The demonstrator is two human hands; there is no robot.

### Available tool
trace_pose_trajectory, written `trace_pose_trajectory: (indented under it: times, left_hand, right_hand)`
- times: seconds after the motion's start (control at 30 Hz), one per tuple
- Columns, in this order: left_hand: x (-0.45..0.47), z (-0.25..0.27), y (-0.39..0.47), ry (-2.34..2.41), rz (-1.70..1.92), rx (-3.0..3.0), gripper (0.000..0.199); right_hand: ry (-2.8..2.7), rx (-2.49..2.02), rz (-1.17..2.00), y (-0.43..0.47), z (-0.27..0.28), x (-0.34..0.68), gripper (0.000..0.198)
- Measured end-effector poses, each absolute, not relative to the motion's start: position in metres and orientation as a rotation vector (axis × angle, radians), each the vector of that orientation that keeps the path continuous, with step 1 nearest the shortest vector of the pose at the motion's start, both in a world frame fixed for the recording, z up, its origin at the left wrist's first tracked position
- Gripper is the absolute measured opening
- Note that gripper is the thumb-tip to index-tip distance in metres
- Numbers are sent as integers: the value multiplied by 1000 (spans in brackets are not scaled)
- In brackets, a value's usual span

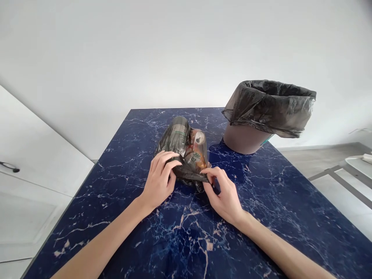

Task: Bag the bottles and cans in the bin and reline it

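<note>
A thin black plastic bag (171, 143) lies on the dark blue marbled table in front of me. Through its film show a can-like rounded thing and a second container with an orange and green print; I cannot make out exactly what they are. At the bag's near left, my left hand (159, 178) has its fingers curled onto the gathered plastic. My right hand (222, 192) pinches the bag's near right edge between thumb and fingers. Between the two hands the plastic is drawn into a dark fold.
A brownish bin (245, 137) lined with a black bag (273, 112) stands at the table's far right. The blue table (180, 248) meets a white wall behind. White cabinet doors (37, 155) stand at left, and a white metal-framed piece (345, 182) is at right.
</note>
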State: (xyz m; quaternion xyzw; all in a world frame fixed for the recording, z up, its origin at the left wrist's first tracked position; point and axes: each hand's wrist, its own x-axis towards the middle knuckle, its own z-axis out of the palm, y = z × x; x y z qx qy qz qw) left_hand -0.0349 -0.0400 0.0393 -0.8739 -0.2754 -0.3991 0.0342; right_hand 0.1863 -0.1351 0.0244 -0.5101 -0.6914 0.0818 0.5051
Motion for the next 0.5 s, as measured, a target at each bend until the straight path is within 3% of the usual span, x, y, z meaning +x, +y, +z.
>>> trace_pose_trajectory:
  times: [0.33,0.5]
  left_hand:
    - [-38,36,-37,-1063,-1239,-2724,12]
    - [-38,39,-40,-1034,-1189,-2755,22]
  right_hand:
    - [-1325,-1202,641,-126,27,196,22]
    - [-1415,-1162,647,-128,20,193,15]
